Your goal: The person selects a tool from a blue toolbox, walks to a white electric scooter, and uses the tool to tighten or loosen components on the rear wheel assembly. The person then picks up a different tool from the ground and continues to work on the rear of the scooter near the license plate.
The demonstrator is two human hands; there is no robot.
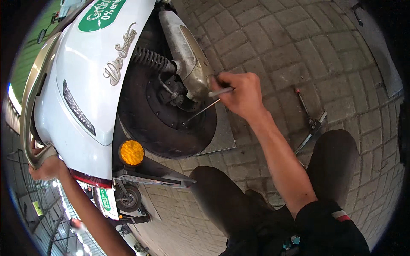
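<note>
A white scooter (81, 85) stands on the left, its rear wheel (171, 132) toward me. My left hand (46, 167) is closed round the lower end of its gold grab rail (26, 111). Beside the wheel, my right hand (241, 91) is closed on a slim metal tool (221, 92) with a grey bar end; its exact kind does not show. A thin rod (201, 112) runs from below this hand to the wheel's side; whether it joins the grey bar I cannot tell. Above the wheel hub are a coil spring shock absorber (153, 59) and a silver-gold exhaust cover (188, 55).
A hinged metal tool with a red-tipped lever (314, 123) lies on the brick paving (273, 51), right of my forearm. My knees (226, 196) are close to the scooter's rear mudguard (158, 173) and orange reflector (131, 152). Another scooter's wheel (129, 198) is at lower left.
</note>
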